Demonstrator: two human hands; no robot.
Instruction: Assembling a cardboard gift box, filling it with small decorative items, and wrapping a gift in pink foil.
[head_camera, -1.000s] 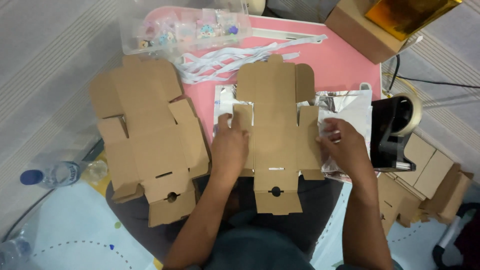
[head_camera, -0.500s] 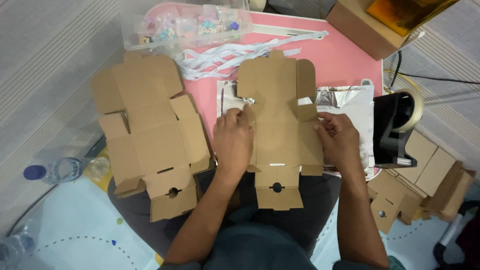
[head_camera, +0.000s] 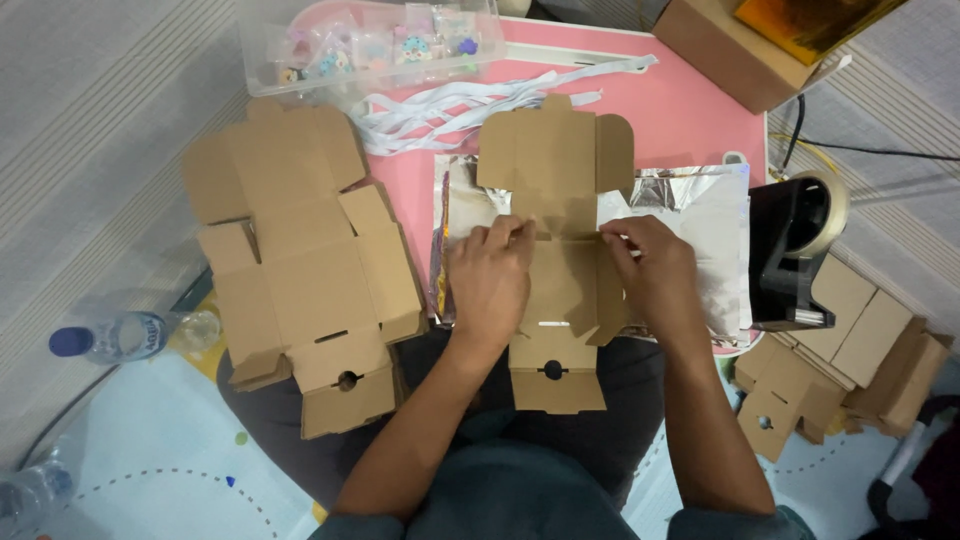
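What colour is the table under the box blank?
Pink table, seen in the head view.
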